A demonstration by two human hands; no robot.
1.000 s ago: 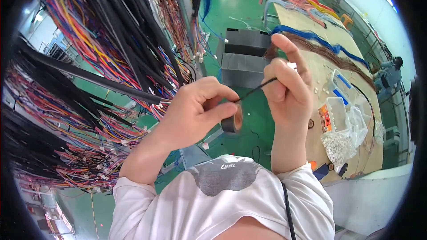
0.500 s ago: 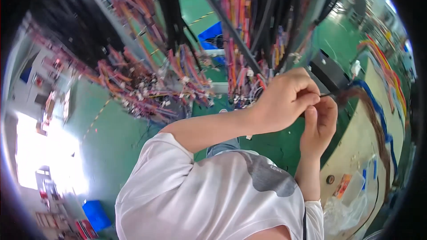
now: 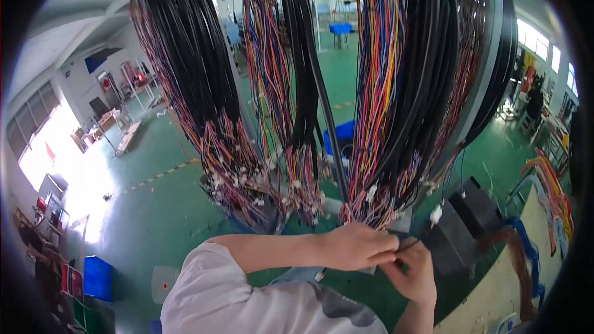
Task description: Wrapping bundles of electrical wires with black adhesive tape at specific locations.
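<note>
My left hand (image 3: 362, 247) reaches across from the left, its fingers closed in a pinch. Meeting it fingertip to fingertip is my right hand (image 3: 413, 272), also closed, thumb and forefinger together. Between them is something thin and dark, which looks like a wire; most of it is hidden by my fingers. A small white connector (image 3: 319, 276) shows just below my left wrist. Right behind my hands hang the lower ends of a bundle of coloured wires (image 3: 377, 201), tipped with small white connectors. Another white connector (image 3: 436, 214) dangles apart, to the right of this bundle.
Thick black cable bundles (image 3: 192, 49) and more coloured wires (image 3: 266, 55) hang from above. A dark box (image 3: 461, 235) stands to the right, beside a pale table (image 3: 495, 284) with blue (image 3: 526, 253) and brown wire bundles (image 3: 518, 266). A blue bin (image 3: 98, 278) sits on the green floor.
My view has tilted up, so more of the hanging bundles shows and my hands appear lower. Both hands stay pinched together; my left fingers now overlap the right ones more closely.
</note>
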